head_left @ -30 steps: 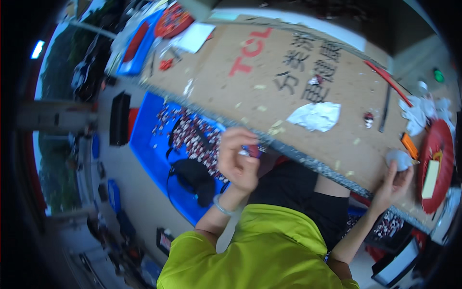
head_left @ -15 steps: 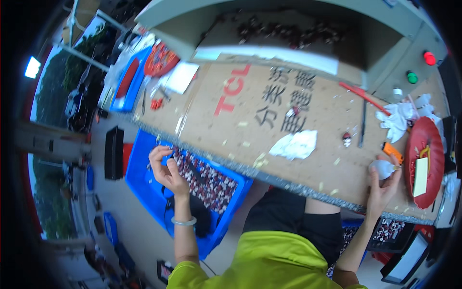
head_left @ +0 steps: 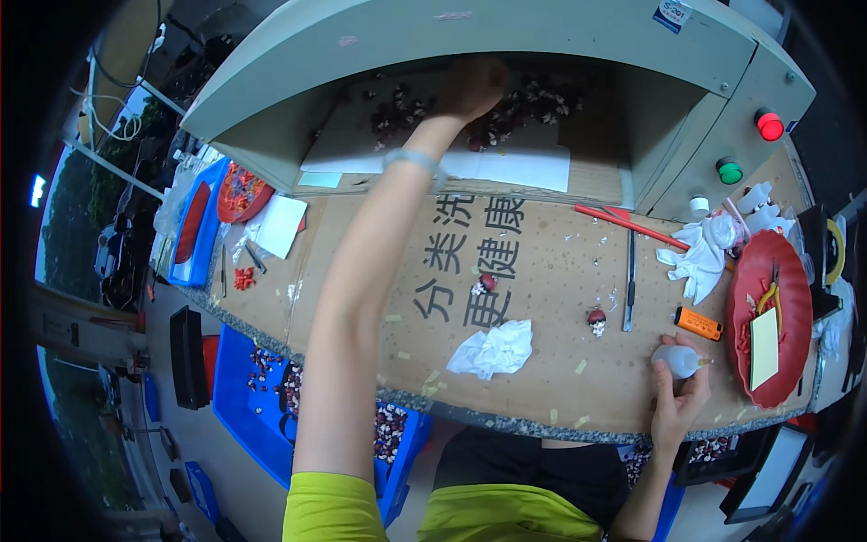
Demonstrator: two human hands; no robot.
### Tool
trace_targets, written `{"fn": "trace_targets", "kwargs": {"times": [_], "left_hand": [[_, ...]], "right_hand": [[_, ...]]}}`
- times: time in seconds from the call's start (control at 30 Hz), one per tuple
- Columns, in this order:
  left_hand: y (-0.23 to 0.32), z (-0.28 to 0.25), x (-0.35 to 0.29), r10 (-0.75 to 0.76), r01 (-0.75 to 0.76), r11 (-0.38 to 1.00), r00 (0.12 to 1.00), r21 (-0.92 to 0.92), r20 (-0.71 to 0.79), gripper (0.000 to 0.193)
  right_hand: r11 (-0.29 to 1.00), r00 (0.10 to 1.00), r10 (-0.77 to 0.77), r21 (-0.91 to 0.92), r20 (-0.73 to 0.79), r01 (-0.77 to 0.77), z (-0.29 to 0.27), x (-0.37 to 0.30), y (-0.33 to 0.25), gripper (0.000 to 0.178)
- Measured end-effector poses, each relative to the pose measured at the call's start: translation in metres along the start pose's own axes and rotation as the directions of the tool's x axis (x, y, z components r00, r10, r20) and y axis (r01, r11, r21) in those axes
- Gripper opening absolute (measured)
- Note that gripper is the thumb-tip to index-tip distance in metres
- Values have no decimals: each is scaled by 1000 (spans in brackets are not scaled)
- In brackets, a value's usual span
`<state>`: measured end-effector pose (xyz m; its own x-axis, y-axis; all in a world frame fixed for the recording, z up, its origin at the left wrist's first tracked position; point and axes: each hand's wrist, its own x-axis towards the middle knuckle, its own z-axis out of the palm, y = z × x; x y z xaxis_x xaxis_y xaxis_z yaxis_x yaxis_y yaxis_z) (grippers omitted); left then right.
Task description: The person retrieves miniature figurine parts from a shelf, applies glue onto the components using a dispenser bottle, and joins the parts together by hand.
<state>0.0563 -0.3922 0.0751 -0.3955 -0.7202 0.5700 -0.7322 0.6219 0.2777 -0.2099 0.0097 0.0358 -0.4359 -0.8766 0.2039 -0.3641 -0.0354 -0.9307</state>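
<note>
My left hand (head_left: pixel 473 88) reaches deep into the grey-green box-shaped cabinet (head_left: pixel 433 36), among small dark red and white pieces (head_left: pixel 542 101) on white paper. Shade and the turn of the hand hide its fingertips, so I cannot tell whether it holds a piece. At the table's right, my right hand (head_left: pixel 679 402) is closed round a small translucent squeeze bottle (head_left: pixel 677 360) with a thin tip pointing right. Near that hand lie an orange lighter (head_left: pixel 698 323) and a single red and white piece (head_left: pixel 596 322). Another such piece (head_left: pixel 485 284) sits mid-table.
A red oval tray (head_left: pixel 786 361) with yellow-handled pliers stands at the right. Crumpled tissue (head_left: pixel 492 350) lies near the front edge. A red stick (head_left: pixel 632 228) and a dark pen-like tool (head_left: pixel 629 282) lie before the cabinet. Below the table, a blue bin (head_left: pixel 248 411) holds many pieces.
My left hand has moved from above the blue bin up into the cabinet. The view has tilted up, showing more of the cabinet. The right hand still grips the bottle.
</note>
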Motion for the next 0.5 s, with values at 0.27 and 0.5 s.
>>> {"fn": "trace_targets", "kwargs": {"times": [0.27, 0.5], "left_hand": [[-15, 28, 29, 58, -76, 974, 995, 214, 86, 18], [164, -81, -117, -365, 389, 564, 909, -728, 202, 24]], "right_hand": [[999, 1000, -8, 50, 27, 6, -4, 1, -1, 33], [942, 999, 17, 334, -43, -2, -19, -6, 13, 43]]}}
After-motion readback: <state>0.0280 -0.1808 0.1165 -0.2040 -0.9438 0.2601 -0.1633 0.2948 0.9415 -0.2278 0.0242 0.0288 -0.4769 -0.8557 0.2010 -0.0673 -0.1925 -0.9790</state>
